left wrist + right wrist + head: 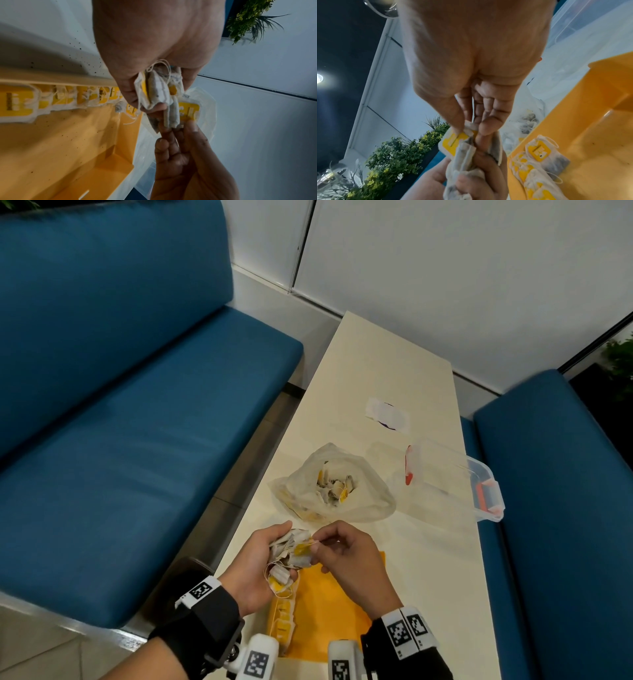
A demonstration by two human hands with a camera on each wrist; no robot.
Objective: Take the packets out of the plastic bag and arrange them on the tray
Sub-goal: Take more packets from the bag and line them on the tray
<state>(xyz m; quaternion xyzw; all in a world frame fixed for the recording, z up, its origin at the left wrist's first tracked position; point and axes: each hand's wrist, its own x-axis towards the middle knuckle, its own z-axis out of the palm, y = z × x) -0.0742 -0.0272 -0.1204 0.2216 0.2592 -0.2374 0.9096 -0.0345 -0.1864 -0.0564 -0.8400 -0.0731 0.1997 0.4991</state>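
Both hands are working at the bottom centre of the head view, just above the yellow tray [339, 611]. Curled around a clump of packets [291, 556], the left hand [253, 570] is gripping it with strings dangling below, while the right hand [346, 556] is pinching one yellow-tagged packet [187, 111] between thumb and fingers [485, 127], apparently teasing it free of the clump.

Along the left edge of the tray, a row of packets [283, 621] is already lying in an overlapping line; the wrist views are showing that row against one tray wall, with most of the tray floor uncovered. Higher up, in the middle of the frame, the plastic bag [337, 484] is sitting open on the worktop [387, 364] with many packets showing inside its mouth. A clear lidded box [455, 477] is standing to its right.

By this look the task is somewhere in its early-to-middle stretch: one row is laid, a handful is being sorted, and much of the bag is waiting.
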